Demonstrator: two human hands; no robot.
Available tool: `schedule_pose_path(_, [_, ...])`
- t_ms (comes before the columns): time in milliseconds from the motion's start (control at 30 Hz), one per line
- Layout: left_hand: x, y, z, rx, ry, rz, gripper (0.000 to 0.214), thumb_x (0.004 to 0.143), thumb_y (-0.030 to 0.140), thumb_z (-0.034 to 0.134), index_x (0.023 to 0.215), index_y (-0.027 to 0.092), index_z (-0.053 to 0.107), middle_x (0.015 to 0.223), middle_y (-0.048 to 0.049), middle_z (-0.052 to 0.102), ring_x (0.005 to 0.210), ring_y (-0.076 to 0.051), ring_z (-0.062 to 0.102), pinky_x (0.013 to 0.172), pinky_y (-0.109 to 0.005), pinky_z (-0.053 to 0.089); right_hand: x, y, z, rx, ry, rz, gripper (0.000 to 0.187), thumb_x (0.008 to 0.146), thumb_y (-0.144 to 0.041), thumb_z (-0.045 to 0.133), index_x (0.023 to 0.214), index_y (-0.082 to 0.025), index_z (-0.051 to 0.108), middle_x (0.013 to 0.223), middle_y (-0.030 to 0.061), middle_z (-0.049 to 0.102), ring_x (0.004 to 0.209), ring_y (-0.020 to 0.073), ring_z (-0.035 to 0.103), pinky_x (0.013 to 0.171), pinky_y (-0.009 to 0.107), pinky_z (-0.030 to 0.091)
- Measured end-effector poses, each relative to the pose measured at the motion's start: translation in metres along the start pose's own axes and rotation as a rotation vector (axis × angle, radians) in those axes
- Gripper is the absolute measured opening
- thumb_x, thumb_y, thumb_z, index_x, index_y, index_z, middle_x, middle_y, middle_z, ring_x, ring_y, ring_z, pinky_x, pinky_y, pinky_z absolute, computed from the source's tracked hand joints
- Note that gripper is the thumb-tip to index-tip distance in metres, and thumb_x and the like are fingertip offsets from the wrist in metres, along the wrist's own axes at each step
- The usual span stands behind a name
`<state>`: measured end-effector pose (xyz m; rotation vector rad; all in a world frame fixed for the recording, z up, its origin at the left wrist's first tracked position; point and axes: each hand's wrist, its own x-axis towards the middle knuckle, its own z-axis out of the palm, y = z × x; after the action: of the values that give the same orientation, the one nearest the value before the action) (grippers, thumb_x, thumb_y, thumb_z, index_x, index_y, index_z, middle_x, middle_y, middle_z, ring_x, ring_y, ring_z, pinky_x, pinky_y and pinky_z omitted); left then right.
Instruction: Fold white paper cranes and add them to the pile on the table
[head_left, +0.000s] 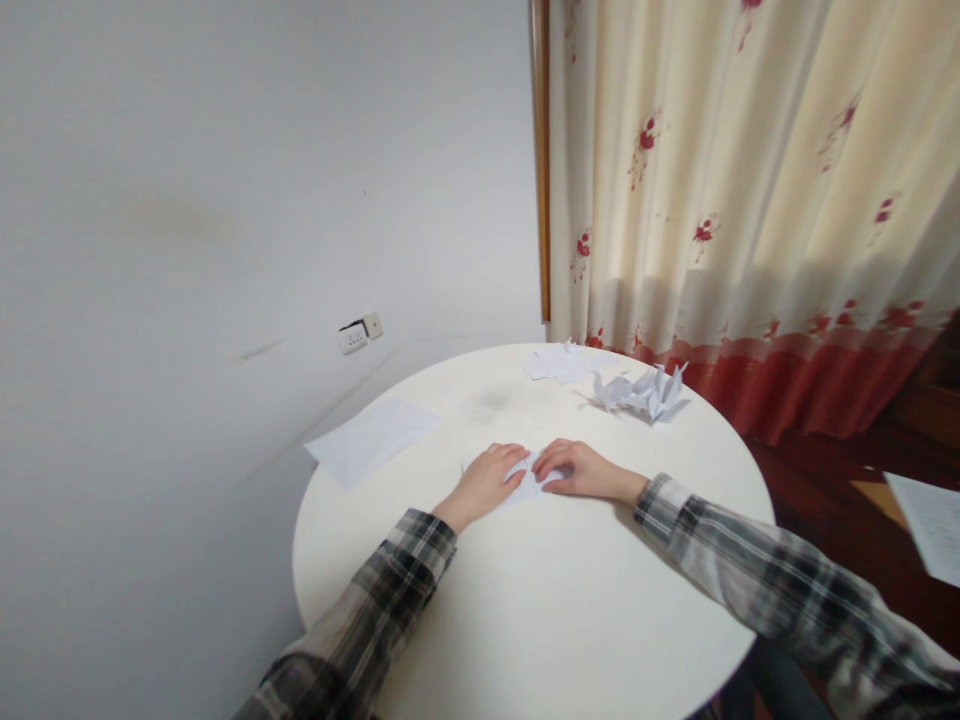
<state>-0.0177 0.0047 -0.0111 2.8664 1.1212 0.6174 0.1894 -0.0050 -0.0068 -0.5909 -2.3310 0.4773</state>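
Note:
A small white folded sheet of paper [529, 488] lies on the round white table [555, 600], between my two hands. My left hand [489, 482] rests over its left part, fingers close together and thumb on the paper. From the right, my right hand [579, 470] has curled fingers and thumb at the paper's other side. Both hands hold the paper down against the tabletop, and they partly hide its outline and folds. Several white folded paper cranes [641, 392] stand in a cluster beyond my right hand.
A larger flat white sheet [375, 437] lies at the table's left edge. More white paper pieces [562, 362] lie at the far edge. A wall with a socket [353, 338] borders the left side, and a flowered curtain [712, 200] hangs behind. Printed paper [930, 520] is at the right.

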Motion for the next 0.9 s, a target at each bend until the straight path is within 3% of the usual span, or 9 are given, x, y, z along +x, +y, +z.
schedule_pose_path(267, [-0.0011,0.0066,-0.0031,0.009,-0.004,-0.022,0.039,0.077,0.041,0.047,0.111,0.021,0.046,0.114,-0.0056,0.049,0.103,-0.02,0.044,0.089,-0.035,0.033,-0.0003,0.0013,0.001,0.006,0.011,-0.001,0.014,0.069,-0.03,0.061,0.079,-0.02,0.064,0.088,0.0046,0.063,0.087,0.0147,0.055,0.083,0.031,0.04])
schedule_pose_path(900, [-0.0012,0.0041,0.0017,-0.007,0.053,-0.058,0.045,0.074,0.04,0.051,0.112,0.018,0.043,0.111,-0.0069,0.051,0.103,-0.02,0.045,0.091,-0.034,0.034,0.0005,-0.0008,0.0026,-0.016,0.028,0.003,0.014,0.07,-0.031,0.06,0.077,-0.019,0.063,0.087,0.0046,0.063,0.087,0.0148,0.055,0.082,0.03,0.042])
